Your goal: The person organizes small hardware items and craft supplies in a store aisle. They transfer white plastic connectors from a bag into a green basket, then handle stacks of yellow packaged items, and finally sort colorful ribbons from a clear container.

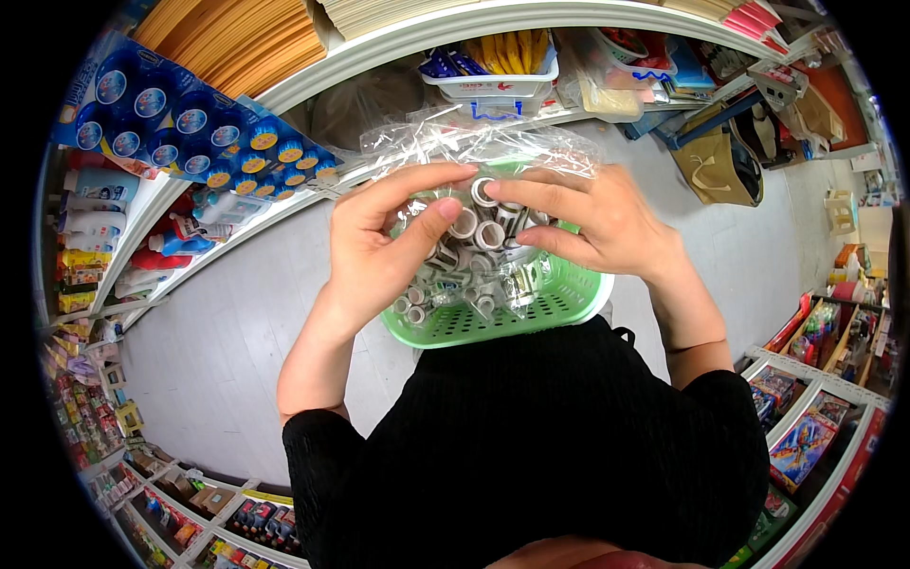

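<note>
A clear plastic bag (405, 146) full of small white tube-shaped rolls (489, 233) rests in a green perforated plastic basket (601, 284) in front of my body. My left hand (384, 242) grips the bag's left side, thumb over the rolls and fingers along the far edge. From the right, my right hand (604, 220) holds the bag, with its fingertips at the upper rolls. Crumpled film of the bag stands up beyond both hands. More rolls lie lower in the basket under clear film, some with dark markings.
Before me runs a white shelf (398, 28) with stacked paper goods. Blue-capped bottles in a printed pack (192, 121) jut out at left. A white bin (490, 82) sits on the lower shelf. A tan bag (718, 163) hangs at right. Stocked shelves (213, 505) stand behind me.
</note>
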Demonstrator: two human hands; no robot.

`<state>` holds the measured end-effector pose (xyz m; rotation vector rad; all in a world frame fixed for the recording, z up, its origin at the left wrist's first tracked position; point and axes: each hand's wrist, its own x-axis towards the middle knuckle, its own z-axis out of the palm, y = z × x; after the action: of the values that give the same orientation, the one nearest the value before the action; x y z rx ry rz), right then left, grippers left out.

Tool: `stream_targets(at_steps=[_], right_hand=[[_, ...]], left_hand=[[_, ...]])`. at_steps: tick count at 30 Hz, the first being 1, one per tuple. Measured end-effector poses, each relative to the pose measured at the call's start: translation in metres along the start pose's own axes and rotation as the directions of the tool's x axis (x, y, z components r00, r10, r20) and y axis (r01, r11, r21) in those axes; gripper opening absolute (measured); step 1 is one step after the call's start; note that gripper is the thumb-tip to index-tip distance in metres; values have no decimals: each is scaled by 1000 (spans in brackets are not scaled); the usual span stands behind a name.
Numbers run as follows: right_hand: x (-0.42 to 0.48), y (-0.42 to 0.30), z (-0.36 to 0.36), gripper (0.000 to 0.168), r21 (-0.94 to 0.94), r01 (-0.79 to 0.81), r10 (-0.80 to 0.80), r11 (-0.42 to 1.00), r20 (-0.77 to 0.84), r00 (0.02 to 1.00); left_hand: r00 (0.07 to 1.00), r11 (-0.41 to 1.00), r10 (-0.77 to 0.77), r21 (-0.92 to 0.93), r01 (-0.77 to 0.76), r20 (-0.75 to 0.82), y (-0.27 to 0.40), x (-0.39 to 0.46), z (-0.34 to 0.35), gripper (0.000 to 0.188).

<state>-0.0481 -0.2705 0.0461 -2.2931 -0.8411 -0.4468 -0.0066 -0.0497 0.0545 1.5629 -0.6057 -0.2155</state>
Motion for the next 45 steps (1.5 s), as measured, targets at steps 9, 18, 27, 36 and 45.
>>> stream_targets(at_steps=[9,18,27,36,45], right_hand=[[-10,1,4,27,467,-266,329,843,-57,942],[-12,-6,0,32,787,-375,509,490,90,856],[-13,-7,-6,42,861,-366,450,352,188,873],[-14,-10,-4,44,891,-421,555,172,265,789],[-25,-6,-3,51,736,-618,519,277,426,741]], left_hand=[[994,993,-74,86,81,-75,7,0,-3,19],[989,982,-148,-118,145,-15,12,0,-7,28],[941,966,-185,-121,226,283,11,4,-20,31],[945,951,-261,-117,287,197,21,4,-15,30],[943,910,-290,351,219,162,6,1,-32,26]])
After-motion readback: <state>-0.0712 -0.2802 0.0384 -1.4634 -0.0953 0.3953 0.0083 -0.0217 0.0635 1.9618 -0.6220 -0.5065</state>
